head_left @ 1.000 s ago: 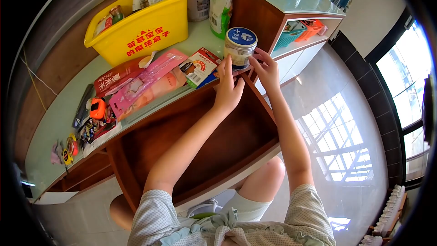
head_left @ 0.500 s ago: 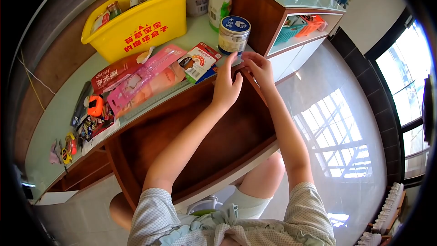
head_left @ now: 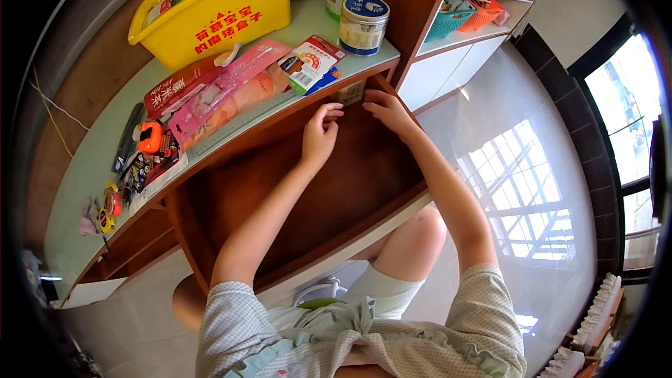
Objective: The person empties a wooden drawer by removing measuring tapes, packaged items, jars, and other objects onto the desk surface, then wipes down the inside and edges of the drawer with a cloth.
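Note:
A brown wooden drawer stands pulled out in front of me. At its far right corner is a small pale box, partly under the desk edge, with its print too small to read. My left hand hovers over the drawer just left of and nearer than the box, fingers loosely bent and holding nothing. On the other side, my right hand is by the drawer's right wall, its fingers apart and pointing at the box. Whether those fingertips touch the box I cannot tell.
On the glass-topped desk are a yellow bin, a blue-lidded jar, a pink package, a red pouch, a carded pack, an orange tape measure and loose small items. A cabinet adjoins on the right.
Both hands have come down from beside the jar into the drawer area and moved farther apart. The small box now shows in the drawer's far corner. The view has shifted slightly.

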`<state>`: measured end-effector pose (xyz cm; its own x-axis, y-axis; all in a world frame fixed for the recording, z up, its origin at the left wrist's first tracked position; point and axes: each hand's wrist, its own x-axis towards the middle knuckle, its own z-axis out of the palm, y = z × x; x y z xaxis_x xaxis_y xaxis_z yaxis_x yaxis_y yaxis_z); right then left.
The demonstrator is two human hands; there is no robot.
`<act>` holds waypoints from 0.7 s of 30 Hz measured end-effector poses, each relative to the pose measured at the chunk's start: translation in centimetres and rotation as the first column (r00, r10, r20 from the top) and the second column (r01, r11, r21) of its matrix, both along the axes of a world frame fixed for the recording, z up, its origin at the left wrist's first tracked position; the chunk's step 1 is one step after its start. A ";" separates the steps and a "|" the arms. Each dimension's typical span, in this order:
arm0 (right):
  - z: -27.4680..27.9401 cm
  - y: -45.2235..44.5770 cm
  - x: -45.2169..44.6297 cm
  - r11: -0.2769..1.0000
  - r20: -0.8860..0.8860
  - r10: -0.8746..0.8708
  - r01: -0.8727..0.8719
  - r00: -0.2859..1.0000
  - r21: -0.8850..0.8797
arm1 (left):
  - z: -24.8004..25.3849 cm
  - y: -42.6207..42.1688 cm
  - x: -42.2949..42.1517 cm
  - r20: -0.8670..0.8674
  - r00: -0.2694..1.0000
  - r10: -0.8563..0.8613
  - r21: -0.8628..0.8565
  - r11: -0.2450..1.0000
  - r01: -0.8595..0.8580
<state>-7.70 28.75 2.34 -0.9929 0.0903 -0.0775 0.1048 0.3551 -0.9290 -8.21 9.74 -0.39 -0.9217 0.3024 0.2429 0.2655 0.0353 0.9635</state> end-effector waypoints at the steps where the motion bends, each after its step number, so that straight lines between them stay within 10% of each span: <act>1: -0.1 -0.2 -0.1 1.000 0.013 -0.016 0.016 1.000 0.024 | -0.6 -0.5 -0.4 0.001 1.000 0.024 -0.024 0.999 -0.024; 11: -1.2 -2.1 -2.8 0.958 0.171 -0.137 0.174 0.976 -0.227 | -5.7 -1.5 -5.8 -0.083 0.983 0.165 -0.397 0.899 -0.185; 21: -5.1 -2.1 -4.8 0.986 -0.029 -0.166 0.165 0.986 -0.014 | -3.7 1.2 -7.4 -0.160 0.972 0.172 -0.394 0.891 -0.223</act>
<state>-12.47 26.62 -2.81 -0.9662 0.2528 -0.0496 0.1330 0.3245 -0.9365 -15.63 10.97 -4.13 -0.9451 0.2126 0.2481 0.3223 0.4809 0.8154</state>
